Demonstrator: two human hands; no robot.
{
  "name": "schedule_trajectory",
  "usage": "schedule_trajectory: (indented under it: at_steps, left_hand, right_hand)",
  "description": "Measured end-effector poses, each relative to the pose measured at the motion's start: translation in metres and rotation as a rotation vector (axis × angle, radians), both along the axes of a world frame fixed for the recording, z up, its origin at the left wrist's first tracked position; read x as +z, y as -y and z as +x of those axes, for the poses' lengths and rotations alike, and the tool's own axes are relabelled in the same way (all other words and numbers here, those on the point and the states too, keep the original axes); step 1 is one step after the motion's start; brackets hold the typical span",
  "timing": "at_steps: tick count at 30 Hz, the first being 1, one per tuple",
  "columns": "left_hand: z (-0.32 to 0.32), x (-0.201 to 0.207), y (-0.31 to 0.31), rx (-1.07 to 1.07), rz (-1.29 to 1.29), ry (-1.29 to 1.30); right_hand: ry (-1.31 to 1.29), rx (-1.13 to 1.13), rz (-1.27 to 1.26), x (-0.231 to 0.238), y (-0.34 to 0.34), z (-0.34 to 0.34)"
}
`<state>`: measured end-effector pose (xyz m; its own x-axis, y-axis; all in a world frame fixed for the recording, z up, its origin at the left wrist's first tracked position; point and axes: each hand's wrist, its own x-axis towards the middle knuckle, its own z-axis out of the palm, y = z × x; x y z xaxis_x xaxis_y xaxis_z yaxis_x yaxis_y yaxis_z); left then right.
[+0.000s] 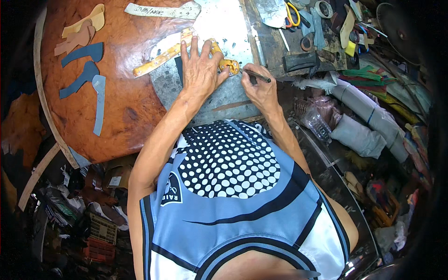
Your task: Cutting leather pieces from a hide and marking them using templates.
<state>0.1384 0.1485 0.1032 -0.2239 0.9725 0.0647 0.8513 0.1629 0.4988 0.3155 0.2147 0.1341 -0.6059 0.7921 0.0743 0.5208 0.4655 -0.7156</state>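
Note:
My left hand [201,70] lies palm down with its fingers stretched and spread, pressing on a yellow pattern piece [161,60] with dark spots and a rounded right end. Beside the palm, part of a dark flat piece [179,69] shows; the hand covers the rest. Just to the right, my right hand [261,95] is closed round a dark pen-shaped tool [258,75]. The tool slants, its front end near the rounded end of the pattern piece; whether the tip touches cannot be made out. Beneath both hands is a worn grey metal sheet [163,88].
A brown hide [123,112] covers the left tabletop, bearing blue-grey cut pieces [98,105] and tan pieces [86,25]. A white pattern [163,10] lies at the back. Right of the sheet are yellow-handled scissors [293,16], a knife-like tool [259,46] and a black case [300,61].

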Motion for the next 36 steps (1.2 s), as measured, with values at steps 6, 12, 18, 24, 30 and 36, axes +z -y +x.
schedule_trajectory:
  at_steps: [6,12,18,24,30,36]
  left_hand:
    - [0.0,0.0,-0.001,-0.001,-0.006,-0.009]
    - [0.0,-0.001,-0.001,-0.001,0.003,-0.024]
    - [-0.001,0.0,-0.001,-0.006,0.007,-0.024]
    - [-0.002,0.001,0.0,-0.013,-0.004,-0.029]
    - [-0.001,0.001,-0.001,-0.014,0.004,-0.029]
    - [-0.001,0.0,0.0,-0.01,0.005,-0.018]
  right_hand:
    - [0.017,-0.008,-0.015,0.0,0.005,0.001]
    - [0.007,0.006,0.011,-0.005,0.008,0.002]
    - [0.018,0.003,-0.046,-0.003,0.011,-0.001]
    - [0.006,0.033,-0.031,-0.005,0.014,-0.004]
    - [0.05,-0.056,-0.114,0.0,0.008,-0.002]
    - [0.022,-0.044,-0.003,-0.011,-0.001,-0.002]
